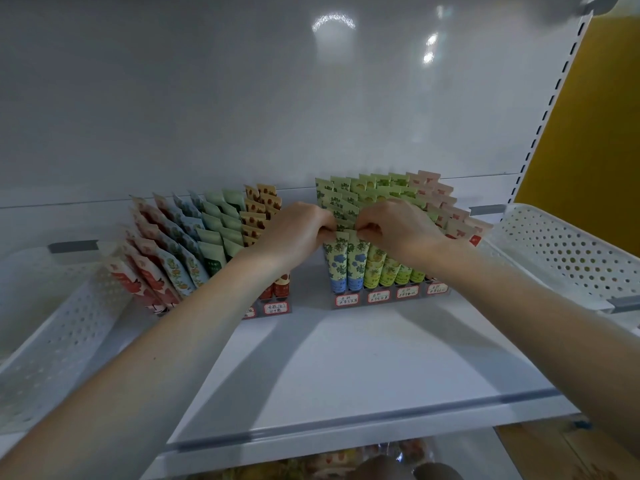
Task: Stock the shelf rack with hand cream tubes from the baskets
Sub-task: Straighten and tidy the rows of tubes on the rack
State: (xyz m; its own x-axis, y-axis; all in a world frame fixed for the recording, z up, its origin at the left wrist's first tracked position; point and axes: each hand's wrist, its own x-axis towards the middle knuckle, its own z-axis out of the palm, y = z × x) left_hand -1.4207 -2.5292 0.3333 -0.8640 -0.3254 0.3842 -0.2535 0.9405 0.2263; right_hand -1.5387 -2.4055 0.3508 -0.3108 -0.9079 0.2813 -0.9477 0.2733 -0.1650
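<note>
Outstretched left grip (294,233) and right grip (398,230) pinch.

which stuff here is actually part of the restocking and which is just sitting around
Part of the job:
left hand and right hand, each pinching a top of the blue-flower tubes
right rack
left rack
left basket
right basket

Just there:
yellow panel
blurred packets at the bottom of the view

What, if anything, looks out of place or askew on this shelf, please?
Nothing stands out: tubes in the right rack stand in tidy rows; those in the left rack lean leftward, perhaps lens distortion. Left hand and right hand pinch the blue-flowered tubes at top.
</note>
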